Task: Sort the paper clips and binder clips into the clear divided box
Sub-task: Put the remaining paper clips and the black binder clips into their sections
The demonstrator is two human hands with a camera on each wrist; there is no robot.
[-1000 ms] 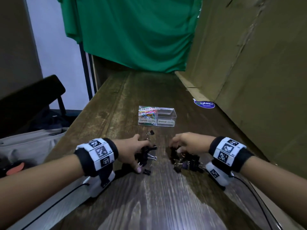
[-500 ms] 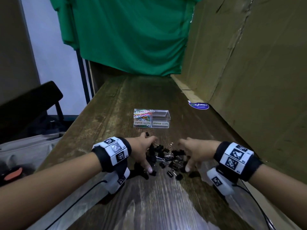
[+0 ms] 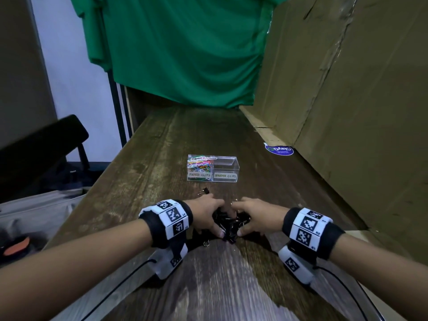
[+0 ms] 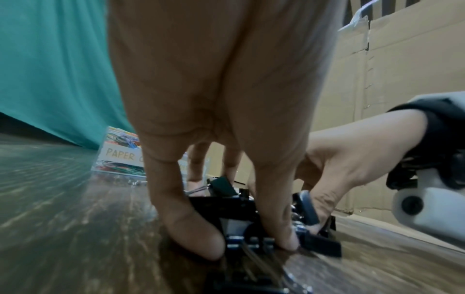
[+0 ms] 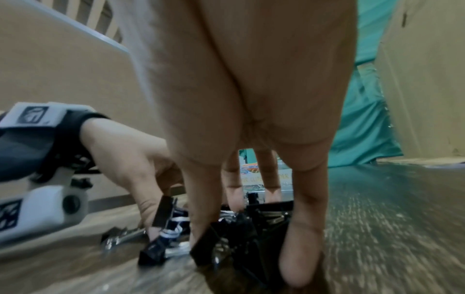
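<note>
A heap of black binder clips (image 3: 231,224) lies on the wooden table (image 3: 162,147), close to me. My left hand (image 3: 214,220) and right hand (image 3: 246,220) cup it from either side, fingers curled down round the clips. In the left wrist view, thumb and finger pinch clips (image 4: 241,206) against the table. The right wrist view shows the same grip on clips (image 5: 236,244). Farther ahead stands the clear divided box (image 3: 225,161): coloured paper clips (image 3: 200,164) fill its left cell, and the cell labelled BINDER CLIPS looks empty. One stray clip (image 3: 203,191) lies left of the heap, another (image 3: 206,243) under my left wrist.
A tall cardboard wall (image 3: 347,89) runs along the table's right side. Green cloth (image 3: 185,54) hangs at the far end. A blue round sticker (image 3: 279,150) lies near the cardboard. Off the left edge are a black chair (image 3: 41,147) and a grey bag (image 3: 34,212).
Half a second ago the clips lay spread between my two hands. Both hands have since drawn together and bunched the clips into one heap.
</note>
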